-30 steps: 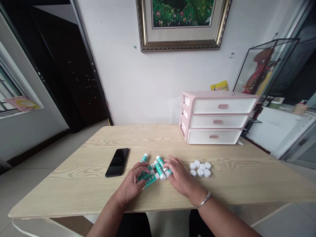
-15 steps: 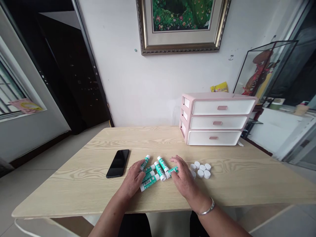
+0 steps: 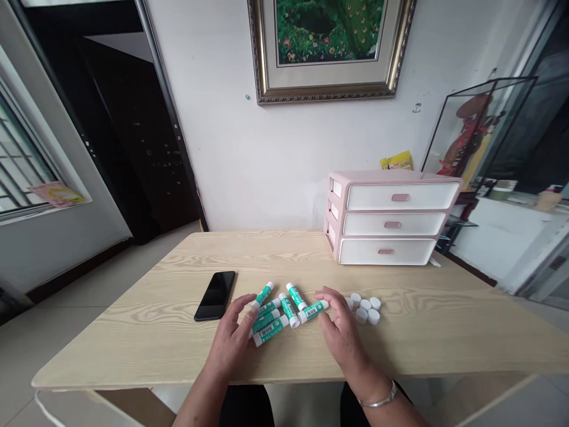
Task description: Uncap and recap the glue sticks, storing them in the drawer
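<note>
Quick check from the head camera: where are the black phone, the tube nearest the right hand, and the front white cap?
black smartphone [image 3: 214, 296], head view, point on its dark screen
green-and-white tube [image 3: 313, 311], head view, point on its middle label
white cap [image 3: 361, 316], head view, point on its top

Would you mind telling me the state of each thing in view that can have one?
Drawer unit: all three drawers shut.
Phone: face up, screen dark.
Tubes: lying on their sides, loosely piled.
Caps: off the tubes, clustered together.
Left hand: open, beside the tubes.
Right hand: open, by the nearest tube.
</note>
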`<state>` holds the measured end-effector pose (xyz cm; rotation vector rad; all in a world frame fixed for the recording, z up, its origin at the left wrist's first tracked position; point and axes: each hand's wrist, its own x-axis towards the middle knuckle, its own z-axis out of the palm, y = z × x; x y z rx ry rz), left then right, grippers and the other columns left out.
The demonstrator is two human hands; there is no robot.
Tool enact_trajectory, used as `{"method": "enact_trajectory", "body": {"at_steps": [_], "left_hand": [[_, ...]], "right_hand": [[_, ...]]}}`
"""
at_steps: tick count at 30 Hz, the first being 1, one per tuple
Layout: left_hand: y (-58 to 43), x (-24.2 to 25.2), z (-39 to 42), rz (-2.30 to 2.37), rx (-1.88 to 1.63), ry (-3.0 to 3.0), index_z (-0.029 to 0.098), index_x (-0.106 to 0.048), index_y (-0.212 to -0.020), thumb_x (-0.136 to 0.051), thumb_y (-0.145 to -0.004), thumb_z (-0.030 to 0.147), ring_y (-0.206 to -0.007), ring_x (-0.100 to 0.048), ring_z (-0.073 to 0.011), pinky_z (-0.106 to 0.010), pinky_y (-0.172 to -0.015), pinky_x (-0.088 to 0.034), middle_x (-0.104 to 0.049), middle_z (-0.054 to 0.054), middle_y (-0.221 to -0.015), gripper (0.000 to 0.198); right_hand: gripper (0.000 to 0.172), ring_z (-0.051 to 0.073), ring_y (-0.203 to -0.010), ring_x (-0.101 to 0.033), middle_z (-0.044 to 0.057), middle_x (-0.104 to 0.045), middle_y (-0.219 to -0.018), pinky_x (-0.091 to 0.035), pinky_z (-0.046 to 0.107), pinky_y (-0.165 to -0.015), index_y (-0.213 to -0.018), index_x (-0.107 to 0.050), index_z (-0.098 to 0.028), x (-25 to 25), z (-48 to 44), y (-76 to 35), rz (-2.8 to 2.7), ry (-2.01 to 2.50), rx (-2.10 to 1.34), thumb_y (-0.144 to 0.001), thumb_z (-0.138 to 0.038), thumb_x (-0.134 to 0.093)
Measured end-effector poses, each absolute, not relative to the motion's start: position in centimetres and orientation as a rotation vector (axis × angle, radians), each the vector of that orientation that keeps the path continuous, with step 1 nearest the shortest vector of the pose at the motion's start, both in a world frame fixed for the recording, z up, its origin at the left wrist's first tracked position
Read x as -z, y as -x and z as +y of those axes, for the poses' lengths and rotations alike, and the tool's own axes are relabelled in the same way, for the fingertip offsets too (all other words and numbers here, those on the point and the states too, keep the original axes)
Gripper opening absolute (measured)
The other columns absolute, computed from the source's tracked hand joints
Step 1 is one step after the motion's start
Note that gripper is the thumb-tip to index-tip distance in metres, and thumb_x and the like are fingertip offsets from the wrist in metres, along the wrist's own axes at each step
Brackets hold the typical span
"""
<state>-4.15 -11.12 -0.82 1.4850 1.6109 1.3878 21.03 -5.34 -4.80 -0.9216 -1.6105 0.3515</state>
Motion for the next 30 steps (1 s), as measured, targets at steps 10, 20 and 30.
{"method": "enact_trajectory", "body": {"at_steps": [10, 20, 30], "left_hand": [[3.6, -0.7, -12.1, 1.183, -1.587, -1.235, 0.019, -0.075, -0.100, -0.066, -0.090, 0.050, -0.092, -0.063, -0.0223, -0.032, -0.083, -0.048, -0.073, -0.007, -0.100, 0.034], [2.3, -0.6, -10.3, 0.256, -1.179, -0.879, 0.015, -0.059, -0.060, -0.037, -0.099, 0.065, -0.041, -0.039, -0.0089, -0.018, -0.037, -0.029, -0.043, 0.002, -0.052, 0.067], [1.3, -3.8, -6.3, -0.089, -0.822, -0.985, 0.019, -0.037, -0.046, -0.026, -0.084, 0.089, -0.032, -0.020, -0.0033, -0.014, -0.028, -0.014, -0.028, 0.006, -0.040, 0.080]], "right_hand": [[0.016, 0.019, -0.082, -0.060, 0.002, -0.066, -0.081, -0.046, 0.031, -0.078, -0.093, -0.068, -0.021, 1.6, -7.8, -20.0, -1.273, 0.724, -1.138, -0.088, -0.036, -0.065], [0.057, 0.010, -0.048, -0.031, -0.006, -0.032, -0.052, -0.027, 0.023, -0.050, -0.064, -0.045, -0.020, -0.1, -5.5, -20.6, -0.967, 0.019, -2.138, -0.095, -0.068, -0.048], [0.073, 0.006, -0.042, -0.020, -0.009, -0.026, -0.048, -0.019, 0.021, -0.042, -0.061, -0.035, -0.022, -3.9, -2.6, -17.7, -1.190, -0.717, -2.430, -0.087, -0.089, -0.021]]}}
